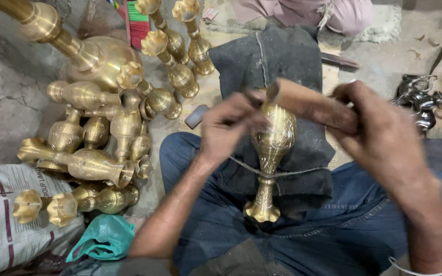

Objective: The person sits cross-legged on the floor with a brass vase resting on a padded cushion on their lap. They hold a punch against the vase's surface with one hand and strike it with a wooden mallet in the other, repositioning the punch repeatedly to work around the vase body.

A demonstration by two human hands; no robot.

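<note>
Head view, looking down on a seated person's lap. An engraved brass vase (271, 153) lies lengthwise on a dark cloth (277, 66) spread over the knees, its flared mouth toward the viewer and its bulbous body farther away. A thin cord (287, 174) crosses the vase's neck. The left hand (228, 125) closes its fingers on the near-left shoulder of the vase body and pinches the tip of a tool there. The right hand (379, 130) wraps fully around a wooden tool handle (313, 105), which slants from upper right down to the top of the vase body; the working end is hidden between the hands. To the left, a heap of finished brass vases (103, 128) lies on the floor; a green bag (106, 237) lies nearer.
</note>
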